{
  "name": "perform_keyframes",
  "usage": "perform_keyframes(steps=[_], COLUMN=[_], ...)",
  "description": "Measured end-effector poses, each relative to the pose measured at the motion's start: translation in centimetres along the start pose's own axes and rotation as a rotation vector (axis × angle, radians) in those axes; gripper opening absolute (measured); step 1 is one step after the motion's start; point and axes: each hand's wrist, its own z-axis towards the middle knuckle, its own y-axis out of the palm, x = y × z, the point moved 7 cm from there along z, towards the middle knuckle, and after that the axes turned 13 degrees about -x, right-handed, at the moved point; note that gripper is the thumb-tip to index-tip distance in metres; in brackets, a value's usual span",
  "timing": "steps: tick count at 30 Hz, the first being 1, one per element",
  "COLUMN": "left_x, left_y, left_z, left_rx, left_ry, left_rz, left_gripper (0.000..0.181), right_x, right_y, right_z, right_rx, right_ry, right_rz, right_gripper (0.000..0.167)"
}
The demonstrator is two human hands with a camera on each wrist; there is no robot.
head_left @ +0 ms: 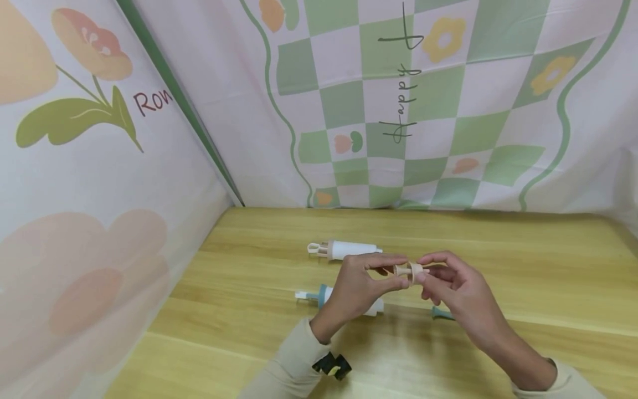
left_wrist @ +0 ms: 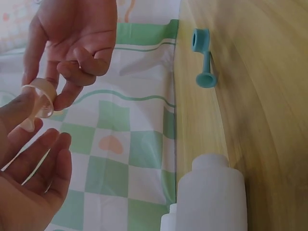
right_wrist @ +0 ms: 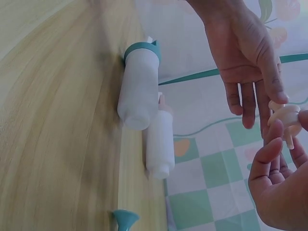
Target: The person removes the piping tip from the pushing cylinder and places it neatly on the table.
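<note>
A small beige cap (head_left: 415, 272) with a wide ring and a narrow stem with a flared end is held up above the table between both hands. My left hand (head_left: 356, 285) pinches its flared end between thumb and fingers. The ring side is pinched by the thumb and fingers of my right hand (head_left: 466, 288); its other fingers curl loosely below. Under the left hand lies a white bottle with a teal collar (head_left: 322, 296), partly hidden by that hand. A teal cap (left_wrist: 206, 60) of similar shape lies on the table below the right hand.
Behind the left hand, a second white bottle (head_left: 354, 250) with a beige collar lies on its side on the wooden table (head_left: 239, 332). A patterned cloth (head_left: 344, 105) hangs along the table's back edge, and another cloth (head_left: 164, 166) hangs at the left.
</note>
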Motion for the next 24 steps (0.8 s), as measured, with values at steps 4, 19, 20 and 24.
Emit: perform_keyframes(steps=[4, 19, 20, 24], left_x=[0.2, 0.9, 0.9, 1.0], left_y=[-0.1, 0.0, -0.1, -0.3], left_z=[0.1, 1.0, 1.1, 1.6], left_rx=[0.006, 0.005, 0.002, -0.028], left_ry=[0.012, 0.07, 0.072, 0.064], left_rz=[0.057, 0.199, 0.214, 0.27], left_gripper=[0.029, 0.024, 0.023, 0.024], right_x=[0.2, 0.7, 0.6, 0.5], right_y=[-0.2, -1.1, -1.2, -2.3], right_z=[-0.1, -0.4, -0.3, -0.3], right_rx=[0.005, -0.001, 0.0, 0.01], right_ry=[0.005, 0.054, 0.057, 0.057], right_rz=[-0.005, -0.062, -0.069, -0.117], right_gripper=[0.02, 0.024, 0.024, 0.025])
